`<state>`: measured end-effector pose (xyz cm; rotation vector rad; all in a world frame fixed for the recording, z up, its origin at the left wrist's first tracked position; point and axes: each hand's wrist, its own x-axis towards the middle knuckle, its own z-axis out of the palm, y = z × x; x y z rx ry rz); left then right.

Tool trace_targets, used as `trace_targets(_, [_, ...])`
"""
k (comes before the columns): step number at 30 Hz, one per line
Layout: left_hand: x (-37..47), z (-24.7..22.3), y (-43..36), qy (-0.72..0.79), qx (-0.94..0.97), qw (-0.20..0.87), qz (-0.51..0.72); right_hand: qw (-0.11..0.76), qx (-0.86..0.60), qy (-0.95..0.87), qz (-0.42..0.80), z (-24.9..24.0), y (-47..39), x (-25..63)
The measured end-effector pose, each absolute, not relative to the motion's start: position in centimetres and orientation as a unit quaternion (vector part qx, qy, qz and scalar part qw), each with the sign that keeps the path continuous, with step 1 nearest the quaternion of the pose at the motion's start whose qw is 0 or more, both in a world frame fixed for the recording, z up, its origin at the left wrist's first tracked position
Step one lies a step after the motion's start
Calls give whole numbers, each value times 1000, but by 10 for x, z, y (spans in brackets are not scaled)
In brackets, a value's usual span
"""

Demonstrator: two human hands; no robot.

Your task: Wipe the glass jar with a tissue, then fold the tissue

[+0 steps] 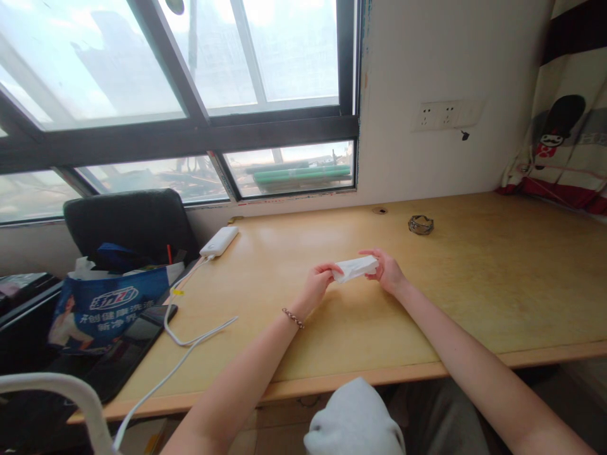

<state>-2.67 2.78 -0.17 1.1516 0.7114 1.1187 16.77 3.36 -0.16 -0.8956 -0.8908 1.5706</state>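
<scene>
Above the middle of the wooden table, a folded white tissue (353, 268) stretches between both of my hands. Its left end is pinched between the thumb and fingers of my left hand (318, 284), which has a beaded bracelet (293, 318) at the wrist. My right hand (386, 272) grips the other end, thumb in front and fingers partly behind it. The strip slopes slightly up to the right. Whether it touches the tabletop I cannot tell.
The wooden table (474, 278) bears a dark coiled bracelet-like ring (421, 224) at the back. At its left edge lie a white power bank (219, 241) and a white cable (190, 343). A blue bag (114, 309) sits by a black chair (128, 221). A window fills the back left.
</scene>
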Motion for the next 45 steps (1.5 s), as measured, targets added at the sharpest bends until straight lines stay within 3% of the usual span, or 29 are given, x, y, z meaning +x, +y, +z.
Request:
trace_targets(5, [-23, 2, 25, 318, 598, 568, 467, 575, -427, -395, 576, -7, 35, 165])
trace_targets(12, [-30, 3, 21, 319, 592, 587, 450, 634, -435, -399, 500, -7, 38, 168])
trace_targets(16, [-31, 4, 26, 378, 516, 605, 475, 610, -400, -439, 525, 0, 34, 163])
trace_targets(22, [-15, 7, 20, 372, 485, 692, 383, 572, -394, -518, 499, 0, 28, 155])
trace_targets(30, [-22, 11, 15, 316, 527, 704, 355, 595, -446, -505, 439, -3, 31, 161])
trace_targets(36, [-21, 10, 9, 249, 528, 752, 307, 596, -448, -492, 450, -7, 35, 163])
trace_targets(40, [-20, 9, 11, 264, 518, 730, 359, 621, -416, -434, 503, -3, 36, 164])
trace_targets(45, [-20, 2, 19, 318, 533, 655, 430, 502, -318, -410, 692, 10, 26, 161])
